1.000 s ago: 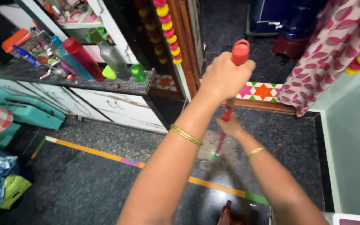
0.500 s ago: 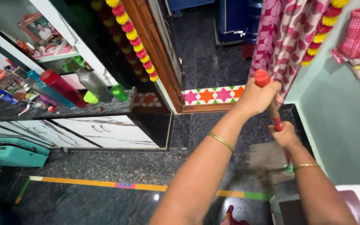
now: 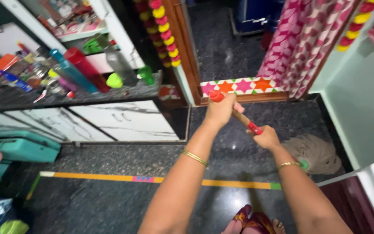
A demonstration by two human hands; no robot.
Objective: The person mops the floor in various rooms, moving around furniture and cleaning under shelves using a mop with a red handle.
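Red-capped and wooden-shafted, the long mop handle [image 3: 239, 116] is slanting down from the upper left to a beige string mop head [image 3: 317, 152], which is lying spread on the dark speckled stone floor [image 3: 109, 199] near the pale green wall [image 3: 360, 95] at the right. The left hand [image 3: 220, 109] is wrapped closed around the top of the handle just under its red cap, and the right hand [image 3: 266, 138] is closed around the shaft lower down, beside a red sleeve on the wood — both hands are holding the mop firmly.

As a judgement, the mopping is looking partly done: the floor near the person's feet is showing a glossy sheen, while the stretch by the white marble-patterned cabinet [image 3: 122, 121] and the teal suitcase [image 3: 18, 147] is not showing any clear wet shine, so it may be left to do.

Beyond the mop head, 1 painted star-patterned threshold [image 3: 243, 85] is running under a pink patterned curtain [image 3: 299, 43].
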